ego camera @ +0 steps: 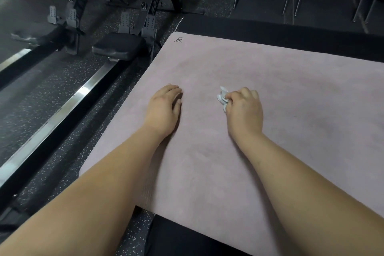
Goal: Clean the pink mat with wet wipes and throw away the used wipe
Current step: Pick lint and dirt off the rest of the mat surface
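A: Head view: what is held?
B: A crumpled wet wipe (pixel 222 97) is gripped in the curled right hand (pixel 244 108) on the pink mat (pixel 270 81); the left hand (pixel 164 106) is laid flat, empty, nearby.
A: Progress?
B: Wiping is judged underway; disposal is left.

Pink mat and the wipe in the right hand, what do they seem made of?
Pink mat: likely suede-like or rubbery foam, matte, faintly mottled, no glare. Wipe: seemingly thin nonwoven cloth, white, crumpled into soft folds in the right hand.
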Action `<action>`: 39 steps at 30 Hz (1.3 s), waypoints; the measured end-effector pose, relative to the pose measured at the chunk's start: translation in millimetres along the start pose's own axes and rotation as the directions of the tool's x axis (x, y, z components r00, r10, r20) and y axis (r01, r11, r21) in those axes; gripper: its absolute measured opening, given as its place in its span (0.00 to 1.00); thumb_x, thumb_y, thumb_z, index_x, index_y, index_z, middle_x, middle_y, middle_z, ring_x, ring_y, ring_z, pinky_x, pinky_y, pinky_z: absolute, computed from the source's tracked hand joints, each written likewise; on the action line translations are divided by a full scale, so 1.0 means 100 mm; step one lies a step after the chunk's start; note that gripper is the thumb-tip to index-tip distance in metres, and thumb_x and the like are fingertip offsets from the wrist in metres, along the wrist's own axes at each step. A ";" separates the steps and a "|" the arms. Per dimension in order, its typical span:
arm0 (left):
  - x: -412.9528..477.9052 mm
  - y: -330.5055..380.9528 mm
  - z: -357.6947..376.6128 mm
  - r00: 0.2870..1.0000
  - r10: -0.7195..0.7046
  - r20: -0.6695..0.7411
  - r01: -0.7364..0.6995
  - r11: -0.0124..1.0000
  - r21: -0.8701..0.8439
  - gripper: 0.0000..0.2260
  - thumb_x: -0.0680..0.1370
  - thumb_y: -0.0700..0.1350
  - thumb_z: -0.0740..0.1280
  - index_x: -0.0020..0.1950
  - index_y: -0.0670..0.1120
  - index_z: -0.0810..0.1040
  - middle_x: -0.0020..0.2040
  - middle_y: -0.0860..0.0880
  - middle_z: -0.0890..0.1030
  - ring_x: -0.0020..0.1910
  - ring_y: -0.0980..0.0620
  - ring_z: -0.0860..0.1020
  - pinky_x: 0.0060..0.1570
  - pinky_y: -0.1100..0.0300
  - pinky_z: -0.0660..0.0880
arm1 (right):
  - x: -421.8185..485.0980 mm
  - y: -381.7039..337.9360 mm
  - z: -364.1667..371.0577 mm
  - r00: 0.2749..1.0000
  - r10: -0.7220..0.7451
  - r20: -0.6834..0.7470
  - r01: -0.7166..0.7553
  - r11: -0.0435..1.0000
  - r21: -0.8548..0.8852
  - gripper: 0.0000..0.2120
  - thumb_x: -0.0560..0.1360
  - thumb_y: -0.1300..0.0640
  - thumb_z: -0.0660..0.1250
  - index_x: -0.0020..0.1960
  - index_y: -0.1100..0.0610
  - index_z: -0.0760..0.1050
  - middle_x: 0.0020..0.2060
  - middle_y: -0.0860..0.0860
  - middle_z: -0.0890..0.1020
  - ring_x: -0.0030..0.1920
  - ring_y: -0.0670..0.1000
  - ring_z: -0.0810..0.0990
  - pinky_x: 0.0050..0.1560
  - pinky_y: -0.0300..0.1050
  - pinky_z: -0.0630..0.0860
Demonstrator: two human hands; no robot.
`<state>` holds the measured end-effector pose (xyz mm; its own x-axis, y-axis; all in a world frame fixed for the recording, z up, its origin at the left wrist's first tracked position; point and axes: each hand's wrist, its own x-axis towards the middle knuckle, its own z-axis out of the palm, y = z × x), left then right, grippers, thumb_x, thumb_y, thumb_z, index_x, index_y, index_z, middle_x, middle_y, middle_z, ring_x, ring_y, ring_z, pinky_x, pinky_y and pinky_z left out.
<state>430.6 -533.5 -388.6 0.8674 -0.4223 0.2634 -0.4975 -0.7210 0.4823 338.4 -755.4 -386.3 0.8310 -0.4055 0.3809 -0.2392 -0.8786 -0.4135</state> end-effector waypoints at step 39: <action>-0.66 -0.13 -0.05 0.999 -0.030 -0.031 0.033 0.995 0.092 0.17 0.83 0.46 0.63 0.72 0.48 0.77 0.76 0.50 0.73 0.77 0.45 0.69 0.74 0.45 0.67 | -0.16 -0.04 -0.24 0.991 0.012 0.132 0.011 0.986 -0.168 0.08 0.78 0.61 0.64 0.51 0.58 0.82 0.46 0.54 0.77 0.50 0.58 0.75 0.42 0.46 0.69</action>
<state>379.7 -493.3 -407.6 0.8820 -0.3828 0.2748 -0.4678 -0.7819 0.4120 313.7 -751.7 -371.4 0.8873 -0.3788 0.2632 -0.3112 -0.9128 -0.2646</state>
